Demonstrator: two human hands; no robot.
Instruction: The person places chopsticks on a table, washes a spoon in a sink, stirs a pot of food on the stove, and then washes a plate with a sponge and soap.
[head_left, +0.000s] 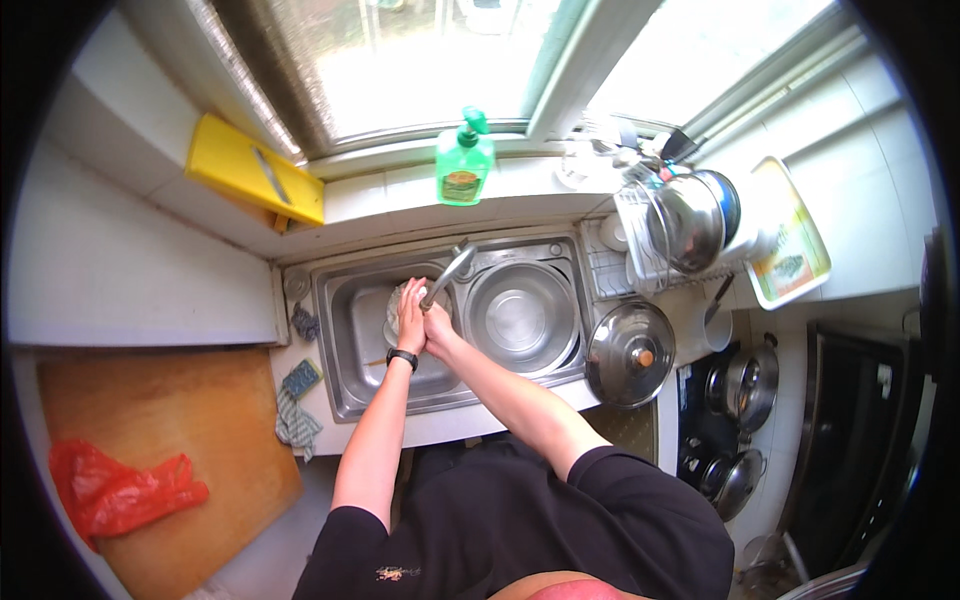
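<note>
Both of my hands are pressed together over the left basin of a stainless steel double sink (352, 322), just below the curved faucet (450, 274). My left hand (412, 315), with a dark band on its wrist, has its fingers stretched out towards the window. My right hand (437, 326) lies against it, its fingers partly hidden by the faucet's end. Something whitish and round, perhaps a dish, shows in the basin beneath my hands; its kind cannot be told. Whether anything small lies between my palms is hidden. A large round metal basin (517, 319) sits in the right side of the sink.
A green pump bottle (463, 169) stands on the sill. Right of the sink are a glass pot lid (630, 356), a dish rack (611, 277) and pots by the stove (697, 420). A sponge (302, 379), a checked cloth (298, 421) and a red plastic bag (112, 491) lie left.
</note>
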